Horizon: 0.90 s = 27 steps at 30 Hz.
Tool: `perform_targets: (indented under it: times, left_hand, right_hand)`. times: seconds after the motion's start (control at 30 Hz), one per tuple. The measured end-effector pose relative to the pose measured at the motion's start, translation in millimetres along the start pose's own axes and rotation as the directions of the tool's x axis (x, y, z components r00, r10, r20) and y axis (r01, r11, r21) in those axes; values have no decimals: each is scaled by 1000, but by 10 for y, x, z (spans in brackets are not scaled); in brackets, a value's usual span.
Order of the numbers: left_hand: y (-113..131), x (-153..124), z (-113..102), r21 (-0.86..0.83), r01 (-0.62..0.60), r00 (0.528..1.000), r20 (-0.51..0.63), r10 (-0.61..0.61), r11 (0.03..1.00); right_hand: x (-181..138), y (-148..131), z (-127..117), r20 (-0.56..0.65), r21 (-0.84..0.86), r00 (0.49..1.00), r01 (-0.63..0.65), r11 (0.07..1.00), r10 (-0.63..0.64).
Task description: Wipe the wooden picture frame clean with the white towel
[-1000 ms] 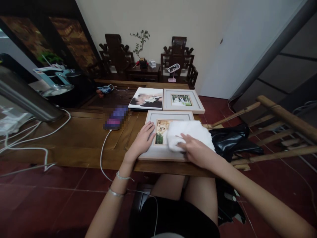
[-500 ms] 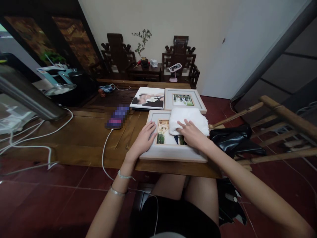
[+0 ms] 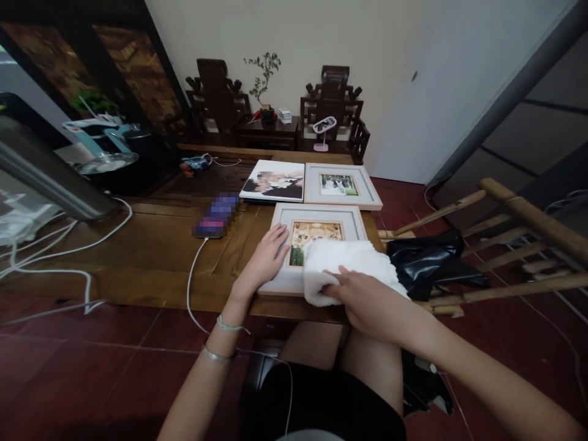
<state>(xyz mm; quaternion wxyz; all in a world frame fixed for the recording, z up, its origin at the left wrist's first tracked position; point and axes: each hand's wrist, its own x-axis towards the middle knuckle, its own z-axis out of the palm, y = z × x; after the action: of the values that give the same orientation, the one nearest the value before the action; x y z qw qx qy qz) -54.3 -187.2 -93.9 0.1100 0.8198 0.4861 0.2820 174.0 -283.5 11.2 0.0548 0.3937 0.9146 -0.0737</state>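
Fingers of the right hand (image 3: 367,304) lie flat on a white cloth (image 3: 348,263) hiding the frame's (image 3: 316,215) near corner.

A picture frame (image 3: 316,215) lies flat, face up, at the near edge of the wooden desk (image 3: 151,257). It has a narrow light wood outer edge, a wide pale grey-white mat and a small photo in warm yellow and green tones set inside a thin wooden inner border. Its far side and left side show in full. A white, fluffy cloth (image 3: 346,263), bunched into a soft wide pad, lies on the frame's near right part, covering that corner and the lower right of the photo and reaching past the frame's right edge.
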Motion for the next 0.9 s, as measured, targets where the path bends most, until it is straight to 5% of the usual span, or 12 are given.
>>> perform_targets:
  times: [0.33, 0.47, 0.67, 0.9]
  left_hand:
    - [-40, 2, 13, -24, -6, 1000, -6, 6, 1000]
    - [-41, 5, 7, -36, -2, 1000, -5, 2, 999]
    - [-39, 4, 14, -36, 1, 1000, -8, -1, 999]
    - [-24, 0, 25, -33, 4, 1000, -26, -5, 999]
  right_hand:
    - [647, 838, 325, -304, -76, 940, -184, 980, 153]
    - [831, 966, 305, -302, -167, 938, -225, 960, 168]
    - [682, 683, 279, -147, -246, 979, -175, 953, 142]
    - [87, 135, 34, 39, -62, 998, -40, 997, 42]
